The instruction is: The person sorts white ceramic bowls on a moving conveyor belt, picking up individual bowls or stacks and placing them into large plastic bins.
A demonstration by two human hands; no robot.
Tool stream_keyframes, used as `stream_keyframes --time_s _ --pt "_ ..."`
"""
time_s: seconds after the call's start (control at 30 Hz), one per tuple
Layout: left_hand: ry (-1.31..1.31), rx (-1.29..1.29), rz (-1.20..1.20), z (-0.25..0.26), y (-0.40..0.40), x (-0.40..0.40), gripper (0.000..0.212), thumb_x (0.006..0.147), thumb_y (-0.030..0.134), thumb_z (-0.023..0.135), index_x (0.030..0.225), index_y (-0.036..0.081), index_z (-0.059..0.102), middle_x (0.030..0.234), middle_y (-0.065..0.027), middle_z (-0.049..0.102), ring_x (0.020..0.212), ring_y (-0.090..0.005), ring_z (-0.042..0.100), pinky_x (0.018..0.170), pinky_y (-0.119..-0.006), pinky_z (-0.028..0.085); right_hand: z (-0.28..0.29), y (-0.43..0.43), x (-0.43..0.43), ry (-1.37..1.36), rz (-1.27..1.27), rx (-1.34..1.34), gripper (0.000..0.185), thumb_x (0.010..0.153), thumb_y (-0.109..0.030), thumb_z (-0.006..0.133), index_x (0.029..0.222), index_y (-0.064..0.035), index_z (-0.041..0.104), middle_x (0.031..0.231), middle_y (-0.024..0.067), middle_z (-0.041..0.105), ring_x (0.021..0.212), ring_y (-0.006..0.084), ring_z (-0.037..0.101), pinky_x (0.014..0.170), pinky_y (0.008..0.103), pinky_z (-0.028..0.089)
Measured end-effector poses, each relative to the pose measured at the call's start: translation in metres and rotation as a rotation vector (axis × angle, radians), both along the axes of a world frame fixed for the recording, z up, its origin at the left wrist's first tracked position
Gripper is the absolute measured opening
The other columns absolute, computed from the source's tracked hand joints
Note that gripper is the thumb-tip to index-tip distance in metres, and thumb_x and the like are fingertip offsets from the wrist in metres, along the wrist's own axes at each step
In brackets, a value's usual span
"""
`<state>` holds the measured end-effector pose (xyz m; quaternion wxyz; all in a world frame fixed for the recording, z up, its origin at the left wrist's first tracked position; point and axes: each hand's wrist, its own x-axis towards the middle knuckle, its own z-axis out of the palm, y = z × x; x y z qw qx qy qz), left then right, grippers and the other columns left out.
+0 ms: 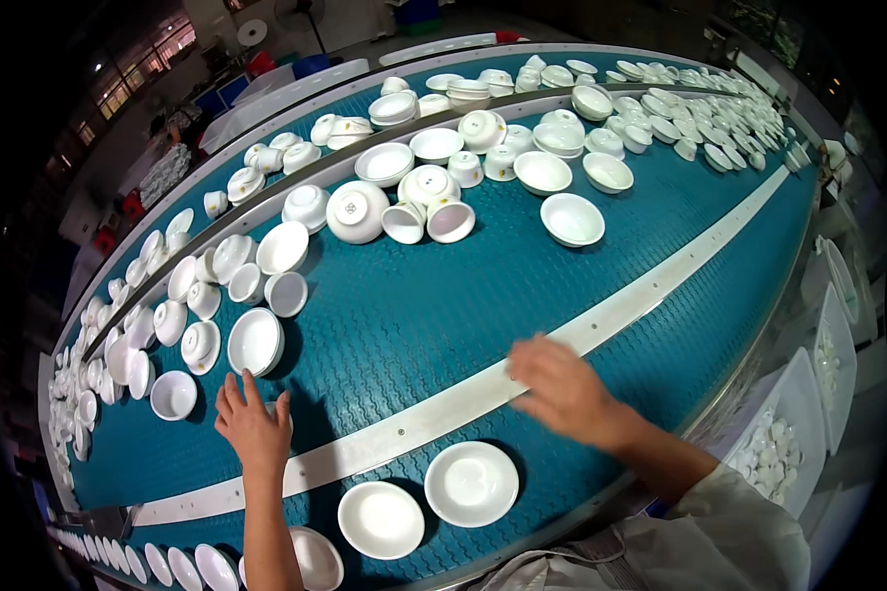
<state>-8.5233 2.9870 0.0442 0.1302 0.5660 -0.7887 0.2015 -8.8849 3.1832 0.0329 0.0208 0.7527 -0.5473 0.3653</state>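
Note:
My left hand (255, 428) reaches over the teal conveyor belt, fingers spread. Its fingertips are at the near rim of a white bowl (256, 342); I cannot tell if they touch it. Part of a small white piece (287, 422) shows beside the thumb, mostly hidden by the hand. My right hand (562, 388), blurred by motion, is above the white divider strip (401, 432) with fingers curved and nothing seen in them. On the near lane, a round white bowl (471, 484) and a second bowl (381, 520) stand upright; a third bowl (316, 559) is partly behind my left forearm.
Crowded white bowls and cups fill the far side, some overturned, such as one bowl (358, 212). A rail (325, 177) separates the farther lane. A row of bowls (185, 569) runs along the near lane at left. A white bin (806, 436) holding small white pieces stands at right.

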Motion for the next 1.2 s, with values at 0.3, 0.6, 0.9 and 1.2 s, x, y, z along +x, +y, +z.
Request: stream_keyframes --time_s 0.3,0.6,0.9,1.2 --pt "-0.023 0.009 -0.083 -0.009 0.038 -0.033 0.055 0.081 0.03 0.068 0.124 -0.002 0.052 0.128 -0.0221 0.049 0.122 -0.0389 0.042 0.097 -0.053 0.032 -0.063 -0.051 -0.162 0.23 -0.292 0.029 0.009 0.078 -0.013 0.065 0.085 -0.0069 0.067 0.08 0.0096 0.062 0.082 0.0308 0.059 0.08 0.044 0.046" --pt "-0.009 0.634 -0.805 -0.017 0.176 -0.171 0.053 0.083 0.051 0.061 0.128 0.023 0.059 0.141 -0.0214 0.038 0.122 -0.0406 0.04 0.098 -0.053 0.031 -0.022 -0.066 -0.106 -0.002 0.214 -0.08 0.022 0.083 -0.018 0.065 0.099 -0.0032 0.065 0.09 0.0112 0.063 0.086 0.0293 0.059 0.075 0.0395 0.05" --pt "0.089 0.487 -0.573 0.027 0.149 -0.194 0.043 0.079 0.04 0.067 0.112 0.012 0.066 0.132 -0.0161 0.048 0.124 -0.0403 0.039 0.099 -0.053 0.029 0.025 -0.347 -0.135 0.241 -0.079 0.625 0.077 0.065 -0.035 0.083 0.133 -0.0165 0.051 0.134 0.0147 0.046 0.123 0.0348 0.046 0.098 0.0526 0.044" --pt "0.433 0.172 -0.584 0.013 0.036 -0.33 0.044 0.083 0.023 0.067 0.119 0.0 0.055 0.122 -0.0185 0.052 0.106 -0.0361 0.05 0.091 -0.044 0.038 0.002 -0.213 -0.213 -0.426 0.043 0.493 0.085 0.069 -0.035 0.076 0.139 -0.0047 0.04 0.132 0.0197 0.047 0.122 0.0323 0.048 0.102 0.0412 0.04"
